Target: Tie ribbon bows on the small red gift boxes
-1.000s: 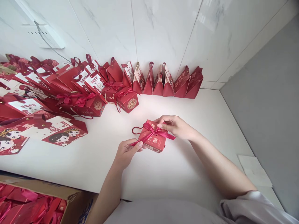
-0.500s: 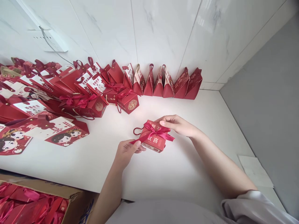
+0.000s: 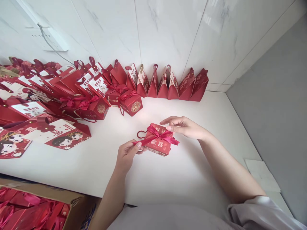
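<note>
In the middle of the white table (image 3: pixel 192 179) lies a red gift box (image 3: pixel 155 150) with pale Chinese characters on its top. A glossy red ribbon (image 3: pixel 160 135) is tied in a bow across it, and a twisted cord handle (image 3: pixel 141 133) loops out at its left. My left hand (image 3: pixel 126 155) pinches the ribbon's left tail between thumb and fingers, beside the box. At the far right corner of the box is my right hand (image 3: pixel 187 128), its fingers stretched out and thumb apart. Whether its fingertips touch the box, I cannot tell.
Red paper gift bags (image 3: pixel 172 84) stand in a row along the tiled wall. More bags (image 3: pixel 69 84) crowd the left, with two ribboned boxes (image 3: pixel 131 103) in front. A carton (image 3: pixel 74 207) of red ribboned boxes sits at lower left. A grey wall (image 3: pixel 275 105) bounds the right.
My right hand has eased off the box's corner, its fingers loosening. My left hand has shifted slightly left, still pinching the ribbon tail. The box now shows more of its printed characters.
</note>
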{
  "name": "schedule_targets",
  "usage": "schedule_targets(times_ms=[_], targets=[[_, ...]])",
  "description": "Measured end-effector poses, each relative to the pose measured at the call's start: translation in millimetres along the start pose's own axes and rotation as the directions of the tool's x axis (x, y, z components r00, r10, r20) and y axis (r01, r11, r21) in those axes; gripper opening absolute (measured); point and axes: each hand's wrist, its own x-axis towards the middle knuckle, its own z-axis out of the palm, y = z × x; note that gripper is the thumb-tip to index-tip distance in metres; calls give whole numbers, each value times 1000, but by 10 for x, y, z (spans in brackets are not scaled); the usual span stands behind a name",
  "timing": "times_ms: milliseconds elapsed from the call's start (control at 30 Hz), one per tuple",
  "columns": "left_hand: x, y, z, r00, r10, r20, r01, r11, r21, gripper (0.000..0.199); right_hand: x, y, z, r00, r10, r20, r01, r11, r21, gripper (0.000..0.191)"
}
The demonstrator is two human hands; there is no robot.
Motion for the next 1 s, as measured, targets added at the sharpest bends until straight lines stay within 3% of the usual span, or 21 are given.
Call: schedule_targets(times_ms=[167, 433, 567, 733, 867, 933, 1000], targets=[[11, 8, -15, 999, 39, -19, -38, 999, 22, 30, 4, 6, 33, 998, -37, -52, 34, 999, -41, 36], [30, 42, -86, 998, 67, -9, -66, 996, 67, 28, 3, -5, 56, 999, -20, -45, 18, 999, -49, 40], [52, -23, -191, 982, 27, 186, -56, 987, 153, 33, 27, 29, 60, 1000, -7, -19, 7, 999, -45, 38], [85, -74, -361, 885, -90, 457, -15, 975, 220, 33, 25, 42, 32, 1000, 3, 14, -3, 999, -42, 38], [125, 89, -623, 822, -267, 503, 34, 904, 426, 28, -4, -6, -3, 999, -5, -41, 3, 998, -58, 38], [149, 258, -703, 877, -269, 398, 2, 831, 556, 26, -15, -28, -12, 999, -14, -50, 11, 998, -67, 37], [169, 455, -663, 966, -116, 233, -66, 758, 649, 24, -20, -41, -11, 999, -20, -43, 17, 998, -64, 36]])
